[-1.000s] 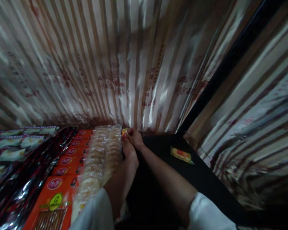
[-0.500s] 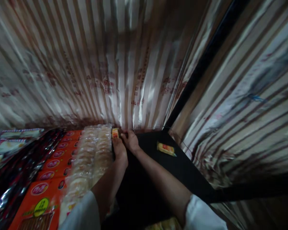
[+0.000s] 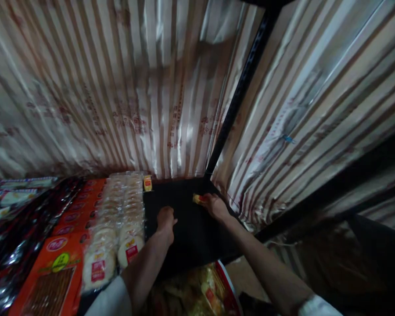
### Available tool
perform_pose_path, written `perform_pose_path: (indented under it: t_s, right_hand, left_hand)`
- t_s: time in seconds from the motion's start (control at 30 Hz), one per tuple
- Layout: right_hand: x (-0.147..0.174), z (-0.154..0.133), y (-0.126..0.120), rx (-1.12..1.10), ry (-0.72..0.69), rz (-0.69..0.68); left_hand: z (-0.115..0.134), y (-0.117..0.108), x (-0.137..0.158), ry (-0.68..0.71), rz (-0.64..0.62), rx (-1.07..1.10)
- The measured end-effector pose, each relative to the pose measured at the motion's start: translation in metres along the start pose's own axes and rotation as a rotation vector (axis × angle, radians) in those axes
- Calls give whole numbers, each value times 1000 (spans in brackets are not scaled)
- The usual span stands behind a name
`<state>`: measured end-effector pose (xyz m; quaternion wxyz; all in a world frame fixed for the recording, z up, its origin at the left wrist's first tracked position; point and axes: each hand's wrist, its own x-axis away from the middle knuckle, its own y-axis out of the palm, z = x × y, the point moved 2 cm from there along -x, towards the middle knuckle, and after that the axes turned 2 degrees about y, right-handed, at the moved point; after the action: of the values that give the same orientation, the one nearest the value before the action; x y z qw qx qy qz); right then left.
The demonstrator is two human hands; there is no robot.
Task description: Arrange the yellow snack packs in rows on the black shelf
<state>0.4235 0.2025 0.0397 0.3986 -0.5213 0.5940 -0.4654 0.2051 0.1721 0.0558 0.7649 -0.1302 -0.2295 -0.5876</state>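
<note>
My right hand (image 3: 216, 206) reaches over the right part of the black shelf (image 3: 184, 245), its fingers closed on a small yellow snack packet (image 3: 198, 199) with a red label. My left hand (image 3: 166, 220) hovers above the shelf's middle, fingers curled, with nothing visible in it. A similar yellow packet (image 3: 147, 183) stands upright at the back of the shelf, against the end of a row of clear-wrapped round flatbreads (image 3: 131, 248). Below the shelf's front edge, a red-rimmed container (image 3: 228, 281) holds more yellow packets (image 3: 212, 294).
To the left lie orange snack packs (image 3: 49, 263), dark shiny packs (image 3: 16, 245) and white-and-green packs (image 3: 18, 197). Striped foil sheeting (image 3: 151, 87) hangs behind and to the right. A black metal post (image 3: 235, 96) rises at the back corner.
Both hands have left the upright packet at the back. My left hand has drawn back toward me; my right hand has moved right and taken hold of the packet lying there.
</note>
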Motion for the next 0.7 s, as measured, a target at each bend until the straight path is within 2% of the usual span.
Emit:
perform_pose_path:
  t_s: [0.13, 0.27, 0.37, 0.43, 0.47, 0.53, 0.6, 0.63, 0.7]
  right_hand:
    - [22, -31, -2, -186, -297, -23]
    - [41, -66, -21, -334, -606, -48]
    - [44, -84, -31, -388, -713, -22]
    - [42, -91, -32, -465, -659, 37]
    - [40, -93, -30, -528, -572, 78]
    - [36, -97, -21, -706, -294, 104]
    - [35, -104, -6, -901, -34, -33]
    - [34, -108, 2, -986, 45, -122]
    - [32, -119, 13, -1100, 90, -229]
  left_hand:
    - [0, -5, 19, -40, -24, 3]
    - [1, -8, 28, -48, -57, 29]
    - [5, -9, 29, -20, -86, 66]
    - [8, -11, 28, 19, -55, 128]
    - [9, -12, 27, 37, -27, 165]
    - [9, -13, 23, 69, 33, 222]
    - [9, -12, 18, 81, 66, 240]
    - [8, -12, 15, 79, 74, 238]
    - [7, -11, 9, 60, 84, 241]
